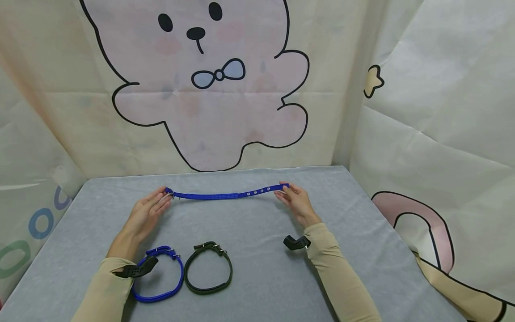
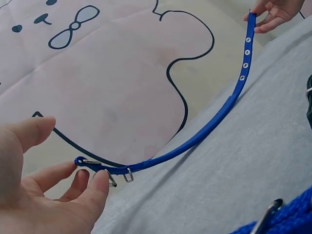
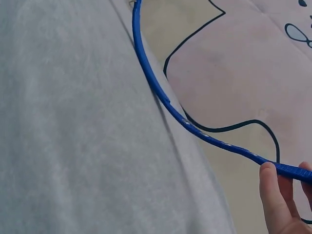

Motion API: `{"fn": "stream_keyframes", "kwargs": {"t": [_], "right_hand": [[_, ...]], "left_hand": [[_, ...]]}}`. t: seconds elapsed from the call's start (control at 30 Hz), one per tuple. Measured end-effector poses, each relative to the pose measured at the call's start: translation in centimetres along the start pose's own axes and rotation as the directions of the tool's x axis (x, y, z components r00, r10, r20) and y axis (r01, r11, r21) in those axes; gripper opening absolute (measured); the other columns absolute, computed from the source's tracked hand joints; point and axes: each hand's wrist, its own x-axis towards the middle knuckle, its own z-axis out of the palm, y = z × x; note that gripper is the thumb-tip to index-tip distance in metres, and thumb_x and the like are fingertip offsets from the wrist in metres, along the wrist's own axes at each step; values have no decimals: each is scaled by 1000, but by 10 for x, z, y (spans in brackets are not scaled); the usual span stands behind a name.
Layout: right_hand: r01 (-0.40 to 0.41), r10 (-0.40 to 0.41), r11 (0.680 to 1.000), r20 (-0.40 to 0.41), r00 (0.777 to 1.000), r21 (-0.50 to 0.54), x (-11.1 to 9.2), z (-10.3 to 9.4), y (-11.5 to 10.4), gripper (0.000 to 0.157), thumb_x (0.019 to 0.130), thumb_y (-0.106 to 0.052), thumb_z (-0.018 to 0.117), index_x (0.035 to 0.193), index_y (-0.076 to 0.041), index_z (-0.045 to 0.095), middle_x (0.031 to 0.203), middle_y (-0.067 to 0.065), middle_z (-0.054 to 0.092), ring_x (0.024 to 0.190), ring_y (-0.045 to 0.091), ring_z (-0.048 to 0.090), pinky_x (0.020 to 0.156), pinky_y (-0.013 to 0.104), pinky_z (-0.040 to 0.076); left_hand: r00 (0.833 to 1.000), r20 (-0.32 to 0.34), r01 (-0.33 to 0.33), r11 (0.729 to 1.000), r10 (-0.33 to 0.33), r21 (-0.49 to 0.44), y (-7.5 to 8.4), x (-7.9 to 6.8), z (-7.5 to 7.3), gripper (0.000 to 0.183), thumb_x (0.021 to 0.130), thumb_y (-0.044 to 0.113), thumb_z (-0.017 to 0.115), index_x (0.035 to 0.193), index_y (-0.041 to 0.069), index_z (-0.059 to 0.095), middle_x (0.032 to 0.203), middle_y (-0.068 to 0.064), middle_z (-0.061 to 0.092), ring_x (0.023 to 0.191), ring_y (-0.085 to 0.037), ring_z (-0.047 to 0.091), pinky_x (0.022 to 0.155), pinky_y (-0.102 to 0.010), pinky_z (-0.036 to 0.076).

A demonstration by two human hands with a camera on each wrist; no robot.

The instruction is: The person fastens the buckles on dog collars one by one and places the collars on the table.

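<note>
A blue collar (image 1: 213, 197) stretches sideways between both hands above the far part of the table, sagging a little in the middle. At its left end my left hand (image 1: 141, 218) pinches the strap beside the metal buckle (image 2: 91, 162). A small metal ring (image 2: 128, 175) hangs from the strap close by. My right hand (image 1: 300, 206) pinches the other end, past a row of metal eyelets (image 2: 245, 65). In the right wrist view, the thumb and fingers (image 3: 274, 195) grip the strap near its tip.
On the grey cloth-covered table (image 1: 257, 250) lie a second blue collar (image 1: 161, 297), buckled into a loop, and a dark green collar (image 1: 207, 291), also looped. The left wrist's black strap overlaps the looped blue one in the head view. A printed curtain (image 1: 322, 134) stands behind.
</note>
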Motion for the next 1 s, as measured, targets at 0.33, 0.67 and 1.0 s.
{"fn": "stream_keyframes", "kwargs": {"t": [0.33, 0.67, 1.0], "right_hand": [[-13, 11, 999, 31, 999, 39, -6, 8, -10, 39, 107, -7, 46, 144, 9, 46, 106, 6, 71, 92, 11, 74, 90, 25, 57], [-1, -4, 998, 83, 997, 60, -9, 15, -13, 36, 107, -7, 46, 140, 9, 47, 102, 3, 71, 92, 13, 74, 90, 26, 57], [-20, 0, 990, 147, 989, 139, -16, 20, -18, 24, 108, -8, 46, 127, 1, 57, 104, 5, 72, 95, 17, 75, 91, 28, 58]], "left_hand": [[997, -57, 58, 988, -50, 145, -1, 2, -1, 70, 109, 15, 45, 160, -3, 0, 170, -12, 9, 116, 6, 59, 103, -14, 45], [975, -224, 66, 975, -17, 211, -7, 4, -2, 68, 101, 2, 57, 159, -1, 21, 160, -5, 43, 105, 12, 62, 92, -9, 48], [939, -330, -43, 984, 99, 174, -10, 3, 4, 39, 93, -9, 64, 100, 27, 75, 94, 17, 71, 89, 4, 64, 80, -11, 53]]}}
